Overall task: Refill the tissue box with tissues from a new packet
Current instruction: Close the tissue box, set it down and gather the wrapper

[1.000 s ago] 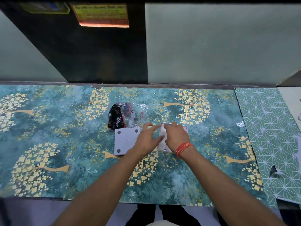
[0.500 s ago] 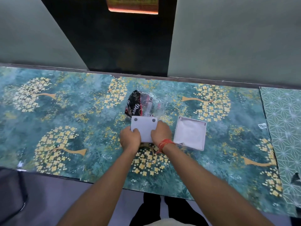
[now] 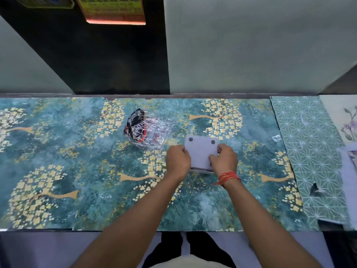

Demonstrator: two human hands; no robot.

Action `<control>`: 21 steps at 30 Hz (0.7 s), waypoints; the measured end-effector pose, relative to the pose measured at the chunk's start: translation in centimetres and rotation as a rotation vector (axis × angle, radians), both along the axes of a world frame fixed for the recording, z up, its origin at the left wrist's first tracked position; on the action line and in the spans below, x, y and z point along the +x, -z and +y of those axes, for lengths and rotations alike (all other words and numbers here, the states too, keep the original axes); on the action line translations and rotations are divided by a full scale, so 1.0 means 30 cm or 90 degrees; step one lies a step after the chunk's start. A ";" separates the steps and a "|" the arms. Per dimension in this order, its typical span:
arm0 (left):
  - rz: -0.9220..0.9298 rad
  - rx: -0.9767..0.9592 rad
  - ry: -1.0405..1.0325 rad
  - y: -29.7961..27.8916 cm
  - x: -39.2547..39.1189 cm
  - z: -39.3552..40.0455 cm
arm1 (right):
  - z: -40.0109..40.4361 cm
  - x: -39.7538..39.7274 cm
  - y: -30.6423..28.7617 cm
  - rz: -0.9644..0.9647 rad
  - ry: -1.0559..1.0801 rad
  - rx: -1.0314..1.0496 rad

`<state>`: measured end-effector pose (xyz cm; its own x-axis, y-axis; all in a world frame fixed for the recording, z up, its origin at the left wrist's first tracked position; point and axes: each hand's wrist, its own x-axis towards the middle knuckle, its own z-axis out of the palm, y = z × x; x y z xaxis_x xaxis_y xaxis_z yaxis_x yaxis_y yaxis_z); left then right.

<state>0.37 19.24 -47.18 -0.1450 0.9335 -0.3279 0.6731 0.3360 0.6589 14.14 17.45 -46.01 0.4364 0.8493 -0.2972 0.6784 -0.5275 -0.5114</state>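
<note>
Both hands, left (image 3: 177,159) and right (image 3: 224,160), grip the box (image 3: 201,151) upside down, fingers closed on its sides, probably seating the base. The empty packet (image 3: 147,130) lies at ten o'clock on the surface (image 3: 77,171).

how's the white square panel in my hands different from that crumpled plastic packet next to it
The white panel is flat, rigid and opaque with round pads at its corners; the plastic packet is crumpled, mostly clear, printed black and red. Left hand and right hand grip the panel; nothing touches the packet. Both are over the teal floral tabletop.
</note>
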 end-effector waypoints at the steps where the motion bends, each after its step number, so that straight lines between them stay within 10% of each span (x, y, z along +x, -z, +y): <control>1: 0.003 -0.002 0.003 0.003 0.001 -0.003 | 0.001 0.001 0.007 -0.005 -0.002 -0.003; 16: 0.028 -0.095 0.011 -0.031 -0.025 0.020 | 0.009 0.024 0.020 -0.048 -0.064 -0.066; 21: -0.109 -0.221 -0.056 -0.023 -0.050 0.060 | 0.016 0.059 -0.032 0.142 0.027 -0.154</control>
